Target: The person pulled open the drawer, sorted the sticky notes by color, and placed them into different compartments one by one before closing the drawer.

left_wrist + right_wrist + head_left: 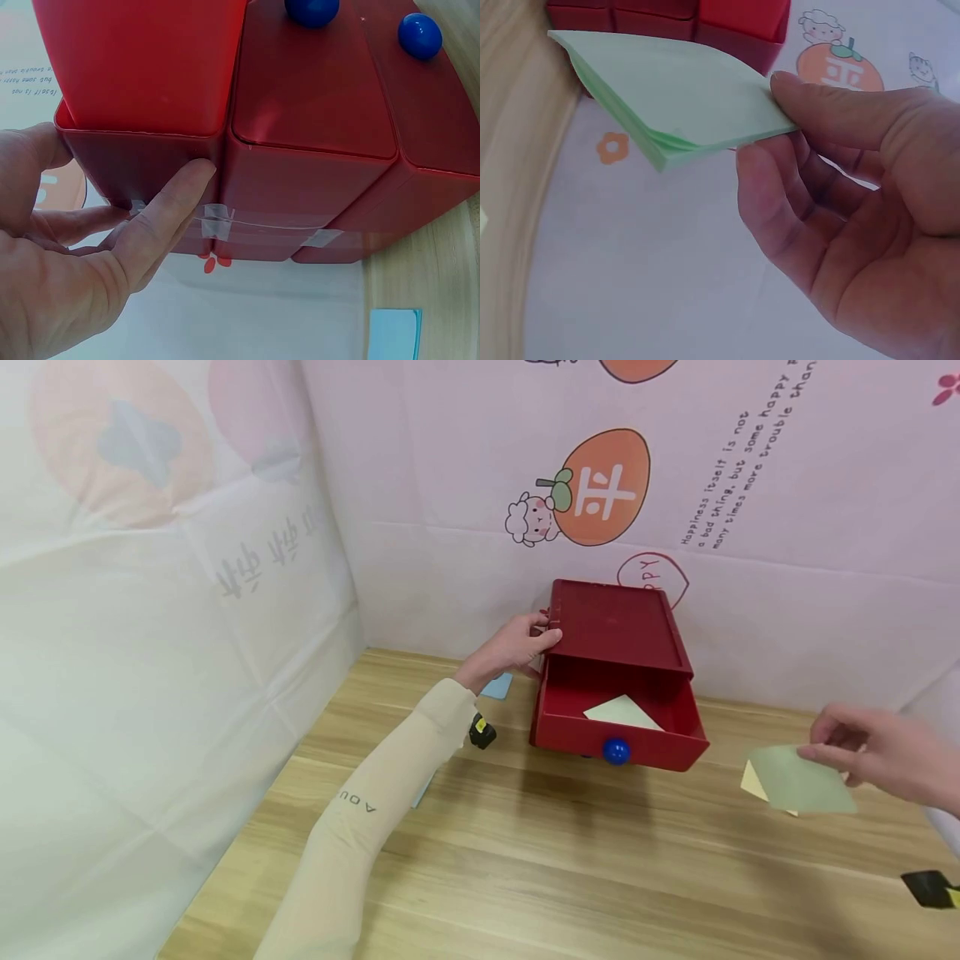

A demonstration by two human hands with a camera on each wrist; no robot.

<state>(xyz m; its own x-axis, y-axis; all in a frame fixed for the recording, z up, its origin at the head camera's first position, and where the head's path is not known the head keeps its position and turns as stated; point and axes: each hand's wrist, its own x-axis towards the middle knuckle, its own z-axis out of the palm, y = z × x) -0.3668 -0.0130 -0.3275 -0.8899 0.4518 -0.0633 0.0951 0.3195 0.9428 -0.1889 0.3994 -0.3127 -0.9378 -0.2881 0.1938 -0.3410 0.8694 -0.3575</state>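
backdrop [450, 468]: reads "happiness itself is not a bad thing". table [600, 877]: carries red drawer unit [615, 622], top drawer extended. left hand [513, 645]: thumb apart from fingers, touching the unit's left side. right hand [885, 752]: clamped on green note pad [798, 783], raised off the table, right of the unit from here.

The table [585, 885] has a pale wood-grain top with streaks running across it. A red drawer cabinet [618, 627] stands on its far part. Just left of the cabinet lies a light-blue pad [496, 686]; farther left and nearer than the cabinet, a blue edge [422, 789] shows, otherwise hidden. Right of the cabinet, well apart, lies a yellow pad [753, 783], partly covered from view.
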